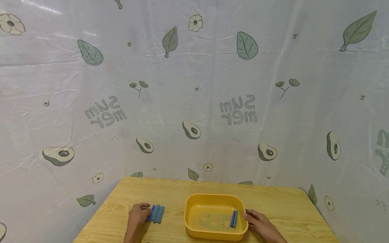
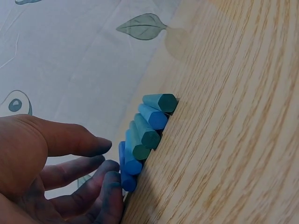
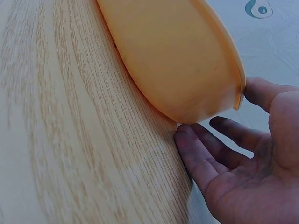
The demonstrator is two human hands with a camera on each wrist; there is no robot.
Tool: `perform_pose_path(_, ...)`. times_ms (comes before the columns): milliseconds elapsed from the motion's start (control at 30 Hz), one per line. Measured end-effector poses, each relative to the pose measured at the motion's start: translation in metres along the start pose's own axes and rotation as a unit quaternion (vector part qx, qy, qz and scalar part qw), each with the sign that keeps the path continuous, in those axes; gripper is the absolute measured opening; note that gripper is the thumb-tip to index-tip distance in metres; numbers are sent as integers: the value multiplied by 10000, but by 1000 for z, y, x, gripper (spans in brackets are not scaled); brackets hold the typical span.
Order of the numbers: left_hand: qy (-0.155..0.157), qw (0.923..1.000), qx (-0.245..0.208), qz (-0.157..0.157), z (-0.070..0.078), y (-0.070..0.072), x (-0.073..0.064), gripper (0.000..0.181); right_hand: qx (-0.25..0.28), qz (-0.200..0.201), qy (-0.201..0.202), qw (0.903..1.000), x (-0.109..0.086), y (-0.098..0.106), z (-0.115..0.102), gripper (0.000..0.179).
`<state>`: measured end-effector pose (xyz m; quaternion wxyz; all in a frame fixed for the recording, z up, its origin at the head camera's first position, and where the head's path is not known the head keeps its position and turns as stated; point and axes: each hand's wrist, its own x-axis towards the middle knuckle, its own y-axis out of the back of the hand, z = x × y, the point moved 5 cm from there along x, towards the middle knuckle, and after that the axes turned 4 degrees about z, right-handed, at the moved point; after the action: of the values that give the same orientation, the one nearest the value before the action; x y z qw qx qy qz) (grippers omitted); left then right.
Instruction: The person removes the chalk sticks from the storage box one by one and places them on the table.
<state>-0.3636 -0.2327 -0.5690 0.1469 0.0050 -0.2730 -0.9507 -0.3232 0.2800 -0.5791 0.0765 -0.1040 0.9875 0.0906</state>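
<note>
Several blue and green chalk sticks point(image 1: 157, 214) lie side by side in a row on the wooden table point(image 1: 173, 189). Loosely bent, the fingers of my left hand point(image 1: 139, 213) lie right at the row's left end, beside a blue stick point(image 2: 128, 181); thumb and fingertips are apart with nothing pinched between them. My right hand point(image 1: 259, 222) holds a yellow plastic tub point(image 1: 217, 235) by its right side, thumb at the rim and fingers against the outer wall point(image 3: 177, 60). Inside the tub, a blue and a green chalk stick point(image 1: 235, 219) lie together near the right wall. Dark smudges mark the fingertips of both hands.
Bluish dust stains the tub's floor point(image 1: 209, 221). A pale sheet point(image 1: 194, 67) printed with leaves, avocados and flowers hangs behind the table and along its sides. The table's back edge point(image 1: 146, 179) runs close to it.
</note>
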Motion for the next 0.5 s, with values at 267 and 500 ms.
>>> perform_pose_path(267,22,10000,-17,5,1,1,-3,43,-13,4,28,10000,0,0,0,85)
perform_pose_path(500,123,9998,-147,1,2,4,-5,44,-5,62,-44,10000,1,0,2,86)
